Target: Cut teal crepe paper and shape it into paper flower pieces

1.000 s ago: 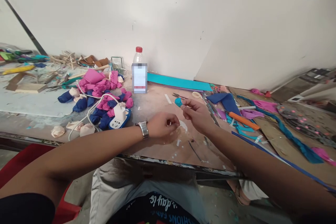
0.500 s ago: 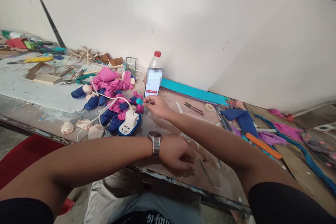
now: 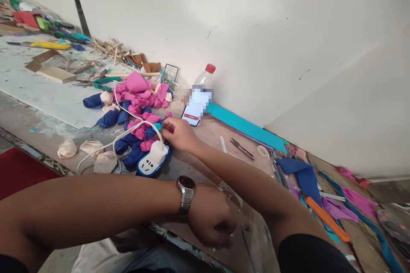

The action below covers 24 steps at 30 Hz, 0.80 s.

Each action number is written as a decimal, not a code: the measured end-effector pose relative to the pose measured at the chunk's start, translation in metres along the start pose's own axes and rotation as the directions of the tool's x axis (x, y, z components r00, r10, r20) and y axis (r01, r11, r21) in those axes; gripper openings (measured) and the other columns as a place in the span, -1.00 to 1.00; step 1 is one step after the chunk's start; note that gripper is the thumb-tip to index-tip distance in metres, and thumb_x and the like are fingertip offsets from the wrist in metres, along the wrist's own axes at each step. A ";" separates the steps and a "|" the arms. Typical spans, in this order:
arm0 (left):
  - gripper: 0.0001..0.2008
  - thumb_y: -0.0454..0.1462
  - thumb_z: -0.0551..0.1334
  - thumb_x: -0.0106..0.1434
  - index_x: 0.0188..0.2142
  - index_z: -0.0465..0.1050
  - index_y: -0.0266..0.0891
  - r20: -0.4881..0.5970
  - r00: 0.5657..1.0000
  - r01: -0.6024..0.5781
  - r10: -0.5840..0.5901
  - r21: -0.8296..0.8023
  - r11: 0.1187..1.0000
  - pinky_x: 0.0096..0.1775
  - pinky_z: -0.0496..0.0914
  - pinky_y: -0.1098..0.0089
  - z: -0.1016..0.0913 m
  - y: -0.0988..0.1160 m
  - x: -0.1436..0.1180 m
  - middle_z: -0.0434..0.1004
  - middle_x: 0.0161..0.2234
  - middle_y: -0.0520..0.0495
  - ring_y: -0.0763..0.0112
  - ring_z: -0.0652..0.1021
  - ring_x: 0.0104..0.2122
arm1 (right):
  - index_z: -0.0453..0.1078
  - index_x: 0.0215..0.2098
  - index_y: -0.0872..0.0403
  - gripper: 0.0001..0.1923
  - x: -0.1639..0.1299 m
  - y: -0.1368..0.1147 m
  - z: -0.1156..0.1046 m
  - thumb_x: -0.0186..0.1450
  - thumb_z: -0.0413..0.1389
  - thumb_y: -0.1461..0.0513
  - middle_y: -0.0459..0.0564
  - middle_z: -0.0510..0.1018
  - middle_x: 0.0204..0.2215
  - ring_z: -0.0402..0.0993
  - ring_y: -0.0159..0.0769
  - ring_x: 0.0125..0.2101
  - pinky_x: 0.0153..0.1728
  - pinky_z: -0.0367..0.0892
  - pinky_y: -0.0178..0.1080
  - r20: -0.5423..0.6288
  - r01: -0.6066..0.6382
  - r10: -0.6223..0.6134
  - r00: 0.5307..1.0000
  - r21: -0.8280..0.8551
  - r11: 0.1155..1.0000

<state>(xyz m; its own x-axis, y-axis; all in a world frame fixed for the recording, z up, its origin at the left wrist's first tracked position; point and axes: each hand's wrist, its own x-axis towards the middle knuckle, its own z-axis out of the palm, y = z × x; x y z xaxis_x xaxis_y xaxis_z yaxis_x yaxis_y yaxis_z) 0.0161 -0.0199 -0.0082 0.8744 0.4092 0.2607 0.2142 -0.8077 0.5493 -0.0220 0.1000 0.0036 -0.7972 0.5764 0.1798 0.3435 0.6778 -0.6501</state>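
1. Bench (image 3: 188, 167): front edge runs aslant below the left forearm; back edge meets the wall (image 3: 256, 51). Bare strips remain between the two forearms and along the front edge at left.
2. Left hand (image 3: 212, 215), with wristwatch: above the bench near its front edge, fingers loosely curled; whether it grips anything cannot be told.
3. Right hand (image 3: 177, 133): reaches over mid-bench, thumb and fingers bent close together at the pile's right side; contact or grip cannot be told.
4. Turquoise rosette (image 3: 156, 127): on the right side of the pile, just beside the right fingertips.
5. Pile of pink and navy rosettes (image 3: 137, 96): mid-bench, crowding the right hand's left side.
6. White cable (image 3: 128, 111): looped across the pile, passing close to the turquoise rosette; an obstacle there.
7. Socket block (image 3: 149, 165), plug fitted: between the pile and the left forearm.
8. Phone (image 3: 193, 111), tilted, before a red-capped bottle (image 3: 204, 77): towards the back edge, beyond the right hand.
9. Snips (image 3: 242, 149): right of the phone, clear of the right forearm.
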 end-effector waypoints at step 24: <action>-0.80 -0.15 0.32 0.18 -0.52 0.48 -0.15 -0.036 0.999 0.031 -0.030 0.015 0.999 -0.55 0.23 0.35 0.000 0.003 -0.008 0.56 -0.60 0.04 0.36 0.55 -0.55 | 0.51 -0.20 0.04 -0.82 -0.098 0.072 -0.107 0.37 0.09 0.16 -0.11 0.56 -0.45 0.35 -0.38 -0.51 -0.41 0.19 -0.30 -0.138 -0.140 0.091 0.986 -0.409 0.902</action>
<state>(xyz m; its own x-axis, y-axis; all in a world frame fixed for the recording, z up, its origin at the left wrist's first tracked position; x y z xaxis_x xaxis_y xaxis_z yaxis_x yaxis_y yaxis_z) 0.0094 -0.0255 -0.0085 0.8514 0.4483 0.2722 0.2475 -0.8010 0.5451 0.1337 0.1416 0.0185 -0.6865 0.6931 0.2199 0.6247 0.7169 -0.3096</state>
